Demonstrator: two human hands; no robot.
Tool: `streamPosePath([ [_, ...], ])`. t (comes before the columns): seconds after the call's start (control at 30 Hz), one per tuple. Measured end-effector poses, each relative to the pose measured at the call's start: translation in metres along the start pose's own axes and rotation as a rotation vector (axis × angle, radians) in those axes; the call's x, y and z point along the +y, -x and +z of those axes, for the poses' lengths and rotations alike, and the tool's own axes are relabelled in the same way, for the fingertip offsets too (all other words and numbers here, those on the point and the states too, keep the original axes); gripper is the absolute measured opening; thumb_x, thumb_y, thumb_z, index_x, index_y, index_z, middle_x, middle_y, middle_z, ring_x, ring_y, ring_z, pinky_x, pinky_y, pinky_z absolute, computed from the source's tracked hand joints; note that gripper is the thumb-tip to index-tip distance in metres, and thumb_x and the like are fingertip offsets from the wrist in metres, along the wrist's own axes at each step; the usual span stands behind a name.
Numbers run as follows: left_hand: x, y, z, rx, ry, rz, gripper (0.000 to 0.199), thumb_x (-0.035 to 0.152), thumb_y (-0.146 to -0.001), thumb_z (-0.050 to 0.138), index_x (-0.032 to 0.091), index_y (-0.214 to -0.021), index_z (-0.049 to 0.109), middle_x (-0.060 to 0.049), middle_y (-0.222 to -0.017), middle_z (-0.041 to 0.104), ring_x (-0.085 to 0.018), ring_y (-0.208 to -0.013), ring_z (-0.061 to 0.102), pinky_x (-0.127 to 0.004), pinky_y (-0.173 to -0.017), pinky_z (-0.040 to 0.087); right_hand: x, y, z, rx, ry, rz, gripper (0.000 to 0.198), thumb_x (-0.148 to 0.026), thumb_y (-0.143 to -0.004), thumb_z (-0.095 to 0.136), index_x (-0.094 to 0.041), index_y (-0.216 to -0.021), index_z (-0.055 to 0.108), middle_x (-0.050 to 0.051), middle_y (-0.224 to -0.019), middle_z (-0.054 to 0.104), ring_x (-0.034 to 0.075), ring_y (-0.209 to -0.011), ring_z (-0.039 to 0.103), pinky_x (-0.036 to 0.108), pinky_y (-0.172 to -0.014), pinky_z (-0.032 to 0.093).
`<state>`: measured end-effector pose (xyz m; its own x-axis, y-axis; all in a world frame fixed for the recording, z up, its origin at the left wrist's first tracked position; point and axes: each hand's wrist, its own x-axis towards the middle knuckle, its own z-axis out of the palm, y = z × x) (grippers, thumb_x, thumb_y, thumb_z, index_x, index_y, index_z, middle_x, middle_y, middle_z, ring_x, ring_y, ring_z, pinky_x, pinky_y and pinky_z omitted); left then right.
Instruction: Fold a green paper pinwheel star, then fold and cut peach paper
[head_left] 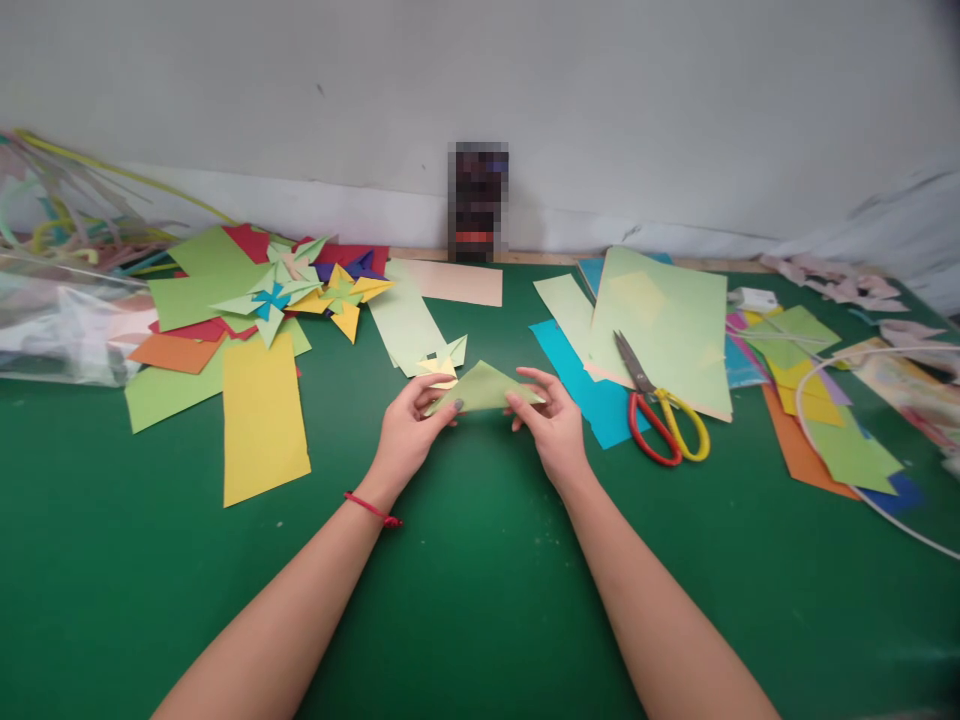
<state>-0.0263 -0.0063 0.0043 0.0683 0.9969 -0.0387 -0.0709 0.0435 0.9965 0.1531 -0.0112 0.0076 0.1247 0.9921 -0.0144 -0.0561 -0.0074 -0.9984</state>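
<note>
Extending across the full width of the view, the green desk (480, 580) carries the work; its near edge is cut off by the frame. A clear plastic bag (64, 325) runs out of frame at left, and its contents are hard to make out. Right of centre lies a large light-green sheet (679, 345). Scissors (649, 388) overlap its near left part, blades directed toward the wall and left, handles toward the person. A dark object (478, 205) stands upright at the wall; it is pixelated and cannot be identified. The left hand (412, 425) and right hand (553, 430) are apart from each other, each clamped between thumb and fingers on one end of a folded green paper (481, 388). This paper is located at mid-desk, between the hands. Its long axis runs left to right; its peak points toward the wall. Fingers and thumbs cover parts of both ends. Contact with the desk cannot be confirmed. A small folded piece (452, 353), partly hidden by the left fingers, sits just beyond.
</note>
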Motion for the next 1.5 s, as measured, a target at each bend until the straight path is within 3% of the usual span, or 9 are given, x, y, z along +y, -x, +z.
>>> streamPosePath([
  [0.13, 0.001, 0.002, 0.000, -0.057, -0.106, -0.016, 0.025, 0.035, -0.073, 0.063, 0.018, -0.091, 0.063, -0.005, -0.092, 0.066, -0.016, -0.075, 0.063, -0.026, -0.062, 0.053, 0.001, -0.002, 0.000, 0.016, -0.009, 0.006, 0.034, -0.033, -0.070, 0.069, -0.021, -0.101, 0.058, -0.001, -0.076, 0.060, 0.011, -0.056, 0.058, 0.024, -0.048, 0.047],
  [0.27, 0.007, 0.004, 0.002, -0.084, -0.153, -0.030, 0.023, 0.037, -0.076, 0.060, 0.018, -0.089, 0.064, -0.003, -0.086, 0.067, -0.015, -0.068, 0.063, -0.028, -0.065, 0.053, 0.003, -0.002, -0.001, 0.024, -0.008, 0.007, 0.034, -0.034, -0.069, 0.069, -0.020, -0.099, 0.059, 0.001, -0.086, 0.061, 0.010, -0.053, 0.059, 0.025, -0.049, 0.048],
  [0.47, 0.008, 0.007, 0.005, -0.055, -0.211, 0.003, 0.025, 0.041, -0.078, 0.056, 0.018, -0.086, 0.064, -0.002, -0.081, 0.067, -0.015, -0.064, 0.062, -0.028, -0.063, 0.051, 0.007, 0.002, -0.005, 0.012, 0.013, -0.044, 0.034, -0.037, -0.068, 0.069, -0.019, -0.095, 0.061, 0.003, -0.086, 0.064, 0.010, -0.053, 0.058, 0.026, -0.049, 0.049],
  [0.8, -0.004, 0.005, 0.001, -0.033, -0.237, 0.054, 0.027, 0.042, -0.072, 0.061, 0.017, -0.084, 0.066, -0.005, -0.083, 0.068, -0.017, -0.075, 0.062, -0.031, -0.071, 0.050, 0.002, 0.006, -0.007, -0.106, 0.027, -0.082, 0.031, -0.040, -0.073, 0.063, -0.020, -0.097, 0.061, 0.001, -0.089, 0.063, 0.010, -0.056, 0.059, 0.023, -0.047, 0.046],
  [1.07, -0.003, 0.016, 0.008, -0.009, -0.192, 0.032, 0.028, 0.040, -0.071, 0.063, 0.016, -0.084, 0.065, -0.005, -0.082, 0.069, -0.018, -0.076, 0.064, -0.031, -0.071, 0.052, 0.006, 0.006, -0.006, -0.036, -0.164, 0.015, 0.046, -0.040, -0.071, 0.066, -0.021, -0.109, 0.050, -0.002, -0.073, 0.062, 0.013, -0.058, 0.062, 0.021, -0.044, 0.047],
  [1.23, -0.002, 0.023, 0.019, 0.027, -0.142, -0.005, 0.030, 0.042, -0.072, 0.062, 0.016, -0.085, 0.063, -0.005, -0.082, 0.069, -0.018, -0.073, 0.065, -0.030, -0.066, 0.054, 0.006, 0.013, -0.001, -0.048, -0.239, 0.085, 0.046, -0.041, -0.065, 0.071, -0.020, -0.100, 0.049, -0.001, -0.078, 0.061, 0.012, -0.055, 0.061, 0.018, -0.036, 0.042],
  [1.4, -0.001, 0.022, 0.019, 0.012, -0.137, -0.038, 0.030, 0.043, -0.072, 0.063, 0.016, -0.085, 0.064, -0.003, -0.073, 0.068, -0.016, -0.064, 0.063, -0.028, -0.060, 0.052, 0.008, 0.016, 0.006, 0.049, -0.200, 0.077, 0.035, -0.039, -0.062, 0.073, -0.016, -0.081, 0.054, -0.002, -0.067, 0.058, 0.008, -0.048, 0.054, 0.017, -0.033, 0.037],
  [1.5, 0.000, 0.019, 0.017, 0.039, -0.150, -0.039, 0.031, 0.043, -0.075, 0.061, 0.017, -0.091, 0.064, -0.002, -0.070, 0.067, -0.016, -0.064, 0.062, -0.027, -0.059, 0.050, 0.007, 0.017, 0.007, 0.016, -0.226, 0.120, 0.034, -0.038, -0.062, 0.073, -0.016, -0.079, 0.054, -0.001, -0.065, 0.058, 0.008, -0.047, 0.053, 0.018, -0.034, 0.038],
])
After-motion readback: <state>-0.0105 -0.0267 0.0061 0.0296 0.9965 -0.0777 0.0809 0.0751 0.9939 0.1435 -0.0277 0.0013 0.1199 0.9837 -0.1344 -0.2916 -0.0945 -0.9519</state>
